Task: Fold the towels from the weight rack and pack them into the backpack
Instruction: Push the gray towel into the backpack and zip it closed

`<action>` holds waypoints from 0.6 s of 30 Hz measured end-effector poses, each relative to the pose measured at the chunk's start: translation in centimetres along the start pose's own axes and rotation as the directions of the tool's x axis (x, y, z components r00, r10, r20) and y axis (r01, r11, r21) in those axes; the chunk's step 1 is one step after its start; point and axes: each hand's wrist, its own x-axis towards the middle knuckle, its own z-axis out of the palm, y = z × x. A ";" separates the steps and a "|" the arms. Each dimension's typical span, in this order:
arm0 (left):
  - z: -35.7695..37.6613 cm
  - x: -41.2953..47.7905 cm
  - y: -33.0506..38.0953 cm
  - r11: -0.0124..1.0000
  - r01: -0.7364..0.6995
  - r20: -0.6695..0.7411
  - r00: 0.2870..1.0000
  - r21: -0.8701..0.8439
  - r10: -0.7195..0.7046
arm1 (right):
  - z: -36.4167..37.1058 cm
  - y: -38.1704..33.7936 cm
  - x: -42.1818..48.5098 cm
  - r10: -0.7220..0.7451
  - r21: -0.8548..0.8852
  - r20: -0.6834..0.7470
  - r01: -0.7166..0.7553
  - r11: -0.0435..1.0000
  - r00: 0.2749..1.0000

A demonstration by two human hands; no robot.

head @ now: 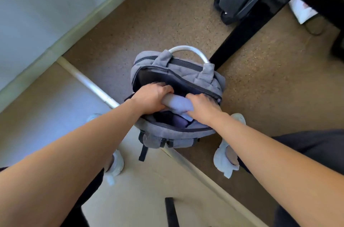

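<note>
I observe a pale folded towel (pixel 176 104) at the mouth of the grey backpack's (pixel 186 78) open main compartment, above a darker bundle inside. My left hand (pixel 150 98) and right hand (pixel 202 108) each keep a closed grip on one end of it. The backpack stands upright on the brown floor (pixel 167 22) between my feet.

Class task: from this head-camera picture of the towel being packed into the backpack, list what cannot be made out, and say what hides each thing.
- Fingertips of the left hand and right hand, head view: curled around the pale lilac folded towel.
- Depth of the grey fabric backpack, head view: shadow, towel and hands cover the inside; a darker item below is unidentifiable.
- Weight rack: only a black metal bar shows, cut off by the top-right edge.
</note>
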 end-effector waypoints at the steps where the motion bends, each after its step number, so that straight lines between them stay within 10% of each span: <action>1: 0.1 0.2 0.0 1.000 0.001 0.027 1.000 0.003 -0.001 | 0.3 0.0 0.0 0.009 -0.012 0.000 -0.009 1.000 1.000; 15: 0.5 2.0 1.9 0.918 0.095 0.190 0.965 0.384 -0.179 | 0.7 -0.5 -1.0 -0.244 0.123 -0.079 0.253 0.960 0.967; 18: 0.3 2.1 2.0 0.922 0.085 0.215 0.960 0.377 -0.176 | 0.8 -0.7 -1.0 -0.195 -0.022 0.125 0.199 0.980 0.973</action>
